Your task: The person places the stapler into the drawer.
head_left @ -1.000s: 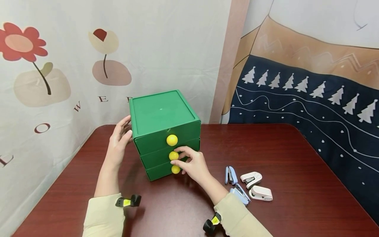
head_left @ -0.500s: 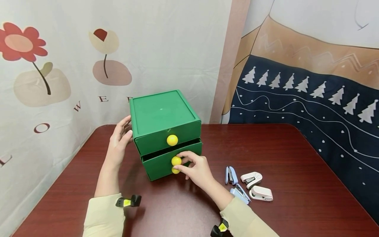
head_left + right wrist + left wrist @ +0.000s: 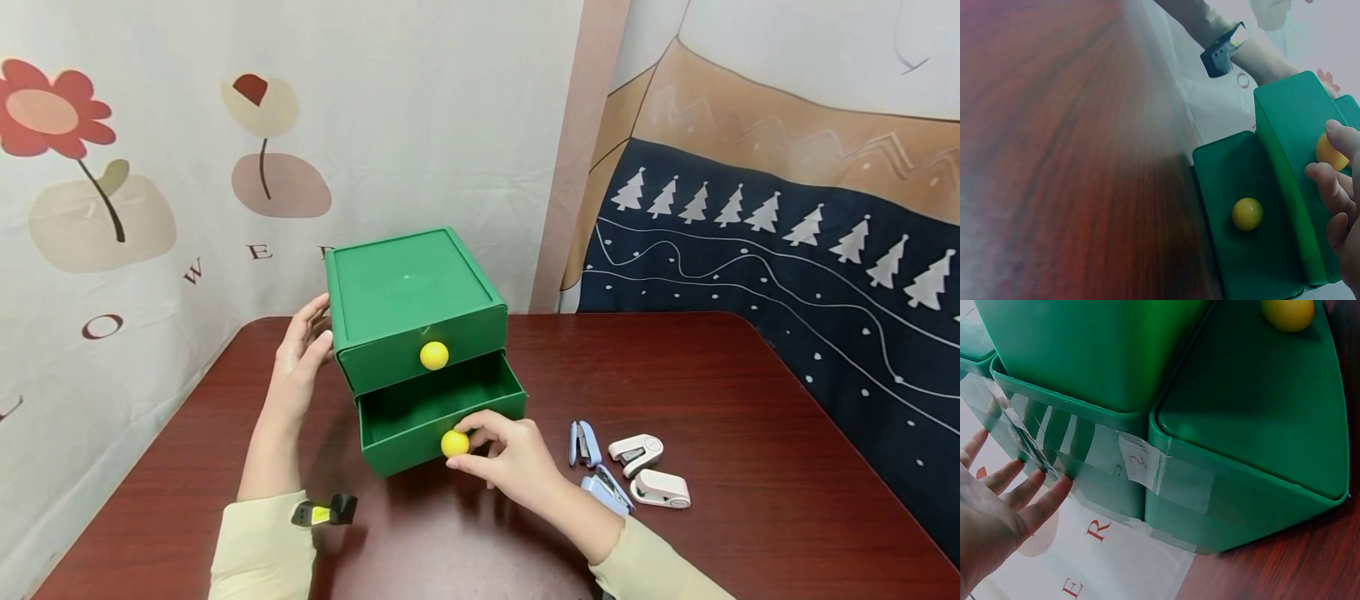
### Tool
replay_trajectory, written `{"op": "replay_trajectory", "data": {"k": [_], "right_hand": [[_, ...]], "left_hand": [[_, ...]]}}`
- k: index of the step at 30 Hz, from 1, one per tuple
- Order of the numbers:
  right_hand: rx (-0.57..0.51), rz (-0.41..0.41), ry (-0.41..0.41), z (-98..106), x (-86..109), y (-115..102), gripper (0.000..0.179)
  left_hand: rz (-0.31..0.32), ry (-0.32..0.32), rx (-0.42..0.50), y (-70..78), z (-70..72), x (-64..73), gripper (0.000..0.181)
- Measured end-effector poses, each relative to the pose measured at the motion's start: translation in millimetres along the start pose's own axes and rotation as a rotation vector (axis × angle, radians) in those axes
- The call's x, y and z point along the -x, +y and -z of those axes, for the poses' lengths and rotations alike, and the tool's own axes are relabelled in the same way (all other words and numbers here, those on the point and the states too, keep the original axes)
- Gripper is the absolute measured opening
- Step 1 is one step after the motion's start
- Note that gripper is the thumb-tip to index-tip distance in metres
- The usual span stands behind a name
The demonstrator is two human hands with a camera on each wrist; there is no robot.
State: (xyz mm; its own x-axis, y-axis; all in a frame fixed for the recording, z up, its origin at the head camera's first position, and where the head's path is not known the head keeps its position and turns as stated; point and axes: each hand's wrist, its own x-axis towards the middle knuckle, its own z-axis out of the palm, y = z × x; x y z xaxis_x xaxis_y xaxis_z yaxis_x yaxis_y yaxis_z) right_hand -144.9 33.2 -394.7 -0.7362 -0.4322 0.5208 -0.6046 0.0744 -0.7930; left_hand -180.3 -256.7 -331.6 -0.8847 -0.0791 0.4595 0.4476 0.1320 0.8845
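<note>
A green drawer cabinet [image 3: 412,287] with three stacked drawers and yellow round knobs stands on the table. Its middle drawer [image 3: 405,446] is pulled partway out, and the visible inside holds nothing. My right hand [image 3: 517,458] pinches that drawer's knob [image 3: 454,443] between thumb and fingers, as the right wrist view also shows. With fingers extended, my left hand [image 3: 298,358] rests against the cabinet's left side; in the left wrist view the fingertips touch the taped side wall [image 3: 1116,462]. The bottom drawer's knob [image 3: 1247,214] shows in the right wrist view; the head view hides it.
Right of the cabinet lie two blue staplers [image 3: 586,443] and two white staplers [image 3: 660,489] on the dark red table [image 3: 750,400]. The right forearm passes close by the nearer blue one. A printed curtain [image 3: 450,125] hangs behind the table.
My right hand has drawn the middle drawer out toward me by its knob, opening it from fully closed. The left hand stays against the cabinet's side.
</note>
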Motion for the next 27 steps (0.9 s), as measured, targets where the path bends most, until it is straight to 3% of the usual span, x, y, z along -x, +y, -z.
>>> {"op": "replay_trajectory", "data": {"k": [14,27], "right_hand": [[0.004,0.087,-0.065,8,26.5,-15,0.032],[0.090,0.238,-0.101,12,42.8,-13,0.039]], "left_hand": [[-0.003,-0.004,-0.015,0.1,0.4,1.0,0.048],[-0.009,-0.009,-0.008,0.2,-0.8,0.8,0.048]]}}
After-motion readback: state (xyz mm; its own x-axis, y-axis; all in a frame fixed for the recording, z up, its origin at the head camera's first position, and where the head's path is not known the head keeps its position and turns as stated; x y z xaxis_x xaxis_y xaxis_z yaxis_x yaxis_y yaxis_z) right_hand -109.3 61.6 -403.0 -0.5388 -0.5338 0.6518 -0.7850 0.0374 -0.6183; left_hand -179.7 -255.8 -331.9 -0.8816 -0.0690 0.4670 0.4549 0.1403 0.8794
